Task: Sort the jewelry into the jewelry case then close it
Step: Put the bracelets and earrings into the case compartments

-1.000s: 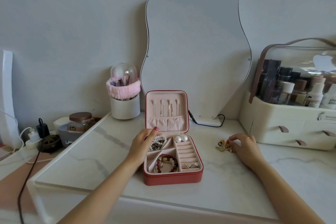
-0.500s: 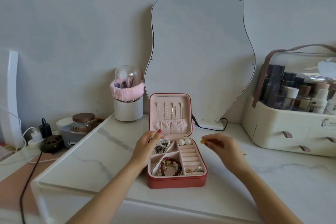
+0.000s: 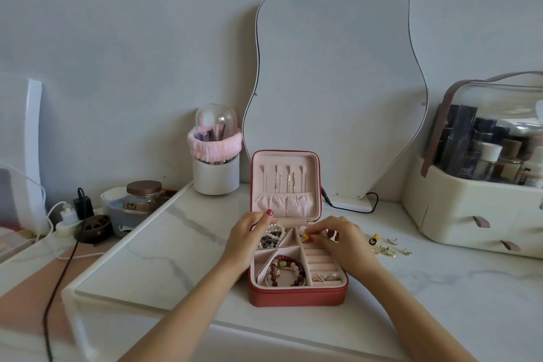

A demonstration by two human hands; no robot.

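Observation:
A red jewelry case (image 3: 296, 296) stands open on the marble top, its pink lid upright with necklaces hanging inside. My left hand (image 3: 248, 236) grips the case's left rear corner. My right hand (image 3: 338, 239) pinches a small gold earring (image 3: 306, 237) over the case's back right compartment. A red bead bracelet (image 3: 286, 270) lies in the front left compartment, pearl bracelets (image 3: 271, 236) in the back left one, and rings (image 3: 326, 277) in the roll slots. Several loose gold earrings (image 3: 385, 245) lie on the table to the right of the case.
A wavy mirror (image 3: 338, 82) leans on the wall behind the case, its black cable (image 3: 352, 209) trailing. A cream cosmetics organizer (image 3: 470, 214) stands at right. A brush holder (image 3: 216, 167), a jar (image 3: 144, 195) and chargers (image 3: 73, 211) sit at left.
My right hand picked a gold earring from the pile at right and carried it left over the case. My left hand stayed on the case's corner.

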